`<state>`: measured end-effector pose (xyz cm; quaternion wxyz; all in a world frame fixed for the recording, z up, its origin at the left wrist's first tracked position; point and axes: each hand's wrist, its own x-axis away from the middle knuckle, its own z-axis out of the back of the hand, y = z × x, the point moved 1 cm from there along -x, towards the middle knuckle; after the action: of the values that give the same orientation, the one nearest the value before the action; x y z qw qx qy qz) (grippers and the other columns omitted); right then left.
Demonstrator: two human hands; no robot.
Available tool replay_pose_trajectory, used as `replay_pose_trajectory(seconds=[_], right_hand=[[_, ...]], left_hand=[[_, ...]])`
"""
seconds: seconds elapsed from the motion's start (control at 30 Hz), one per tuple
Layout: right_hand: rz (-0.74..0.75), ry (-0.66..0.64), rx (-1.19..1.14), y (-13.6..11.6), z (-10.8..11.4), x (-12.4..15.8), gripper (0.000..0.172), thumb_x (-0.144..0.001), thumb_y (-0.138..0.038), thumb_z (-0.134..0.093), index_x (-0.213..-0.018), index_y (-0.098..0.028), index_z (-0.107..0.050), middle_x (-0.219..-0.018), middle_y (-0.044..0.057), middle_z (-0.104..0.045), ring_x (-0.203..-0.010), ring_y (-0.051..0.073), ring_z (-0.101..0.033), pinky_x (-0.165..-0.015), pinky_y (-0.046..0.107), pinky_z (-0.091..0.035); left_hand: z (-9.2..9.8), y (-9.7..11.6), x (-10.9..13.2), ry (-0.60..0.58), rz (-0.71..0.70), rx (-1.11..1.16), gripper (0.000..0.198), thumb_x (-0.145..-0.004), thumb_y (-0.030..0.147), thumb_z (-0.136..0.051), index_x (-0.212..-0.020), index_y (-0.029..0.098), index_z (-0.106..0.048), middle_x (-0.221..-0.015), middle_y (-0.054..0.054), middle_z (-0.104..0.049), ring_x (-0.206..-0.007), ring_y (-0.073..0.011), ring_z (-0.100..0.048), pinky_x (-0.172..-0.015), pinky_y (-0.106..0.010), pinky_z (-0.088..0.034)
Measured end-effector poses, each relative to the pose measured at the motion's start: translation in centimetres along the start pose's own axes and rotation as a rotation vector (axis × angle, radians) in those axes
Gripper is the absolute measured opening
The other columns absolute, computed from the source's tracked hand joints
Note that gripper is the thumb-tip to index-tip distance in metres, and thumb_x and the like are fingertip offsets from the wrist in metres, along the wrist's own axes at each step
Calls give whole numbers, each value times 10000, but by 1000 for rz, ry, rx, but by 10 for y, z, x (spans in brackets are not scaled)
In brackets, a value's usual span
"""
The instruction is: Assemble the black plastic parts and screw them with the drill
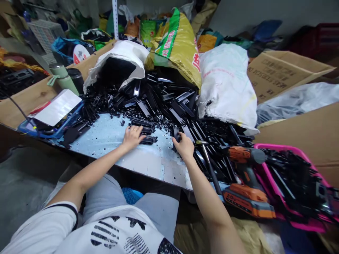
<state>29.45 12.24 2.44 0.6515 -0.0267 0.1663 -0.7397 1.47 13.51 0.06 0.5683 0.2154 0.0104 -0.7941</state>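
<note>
My left hand [132, 137] rests at the left ends of a short stack of long black plastic parts [148, 140] on the blue work surface [102, 132]. Its thumb is spread from the fingers, and the fingertips touch the parts. At the front of the big pile, my right hand [185, 145] pinches a flat black slotted plate [176, 132] between thumb and fingers. Loose slotted black strips [177, 115] lie just beyond it. Small screws and pins [160, 121] are scattered between the hands and the pile.
A hammer [209, 165], an orange cordless drill [246, 180] and a pink basket [299, 151] of black parts stand right. Sacks, one yellow [182, 42] and one white [225, 77], back the pile. Left are a blue tray [57, 132] and a green flask [62, 77].
</note>
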Motion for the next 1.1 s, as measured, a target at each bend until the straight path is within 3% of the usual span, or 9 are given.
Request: replay_pose_trajectory(seconds=[0.13,0.23,0.33,0.47,0.63,0.77,0.87,1.0,1.1], right_hand=[[320,-73,-242,0,5,40,479,-806,-474,-558,-1200,-201,-556,-972,75,-657,-877,213,-601,-721,304,-469],[451,-115,-306,-9,1,64,461,-825,-454,-548,-1198,-185,-565,-1004,92,-656,-874,217,-600,-745,328,-480],[521,-128,-330,-27,-6,76,440,-842,-431,-539,-1203,-183,-565,-1014,102,-658,-891,230,-593,-763,355,-482],[494,-164,-399,-46,-13,82,450,-829,-434,-563,-1207,-189,-565,-1016,102,-653,-836,212,-591,-740,351,-481],[306,-301,-664,-48,-16,83,476,-789,-441,-612,-1195,-196,-573,-1014,84,-646,-827,183,-596,-656,287,-470],[199,-460,-725,-44,-13,81,519,-770,-357,-617,-1250,-179,-529,-947,62,-640,-738,155,-571,-633,278,-456],[352,-527,-631,-44,-9,83,538,-728,-220,-599,-1259,-188,-518,-1005,62,-621,-868,186,-565,-742,321,-463],[609,-367,-287,-44,-6,89,368,-744,-104,-540,-1065,-240,-658,-1149,77,-570,-1101,252,-465,-991,462,-319],[392,-149,-158,-44,-14,89,397,-823,-236,-543,-1218,-238,-578,-1230,129,-511,-1112,290,-443,-948,472,-348]], left_hand=[[39,-94,6,312,543,71,350,-903,318,-493,-1110,37,-499,-1220,-218,-508,-1186,-326,-412,-943,-448,-356],[68,-156,-1,518,710,157,259,-929,247,-446,-1006,-1,-447,-1200,-209,-477,-1220,-280,-348,-961,-394,-340],[84,-187,-22,600,694,368,110,-901,122,-470,-809,69,-441,-1048,-137,-546,-1157,-206,-395,-913,-325,-350],[90,-197,-39,656,778,436,215,-812,62,-589,-699,113,-414,-941,-111,-579,-1067,-192,-455,-840,-305,-370],[83,-162,-20,493,618,463,171,-846,165,-592,-894,70,-458,-983,-87,-586,-954,-164,-529,-821,-289,-412],[58,-83,19,114,431,769,274,-851,212,-568,-1087,112,-471,-862,-19,-590,-644,-87,-571,-648,-235,-463],[35,-19,52,-121,475,1130,296,-857,299,-516,-1100,135,-479,-709,26,-540,-462,-67,-517,-455,-199,-410],[17,26,83,-145,500,1266,318,-837,344,-541,-1099,166,-513,-818,8,-524,-469,-41,-495,-422,-176,-362],[12,38,94,-157,483,1210,310,-870,363,-500,-1115,174,-526,-849,-1,-518,-478,-32,-482,-435,-170,-362]])
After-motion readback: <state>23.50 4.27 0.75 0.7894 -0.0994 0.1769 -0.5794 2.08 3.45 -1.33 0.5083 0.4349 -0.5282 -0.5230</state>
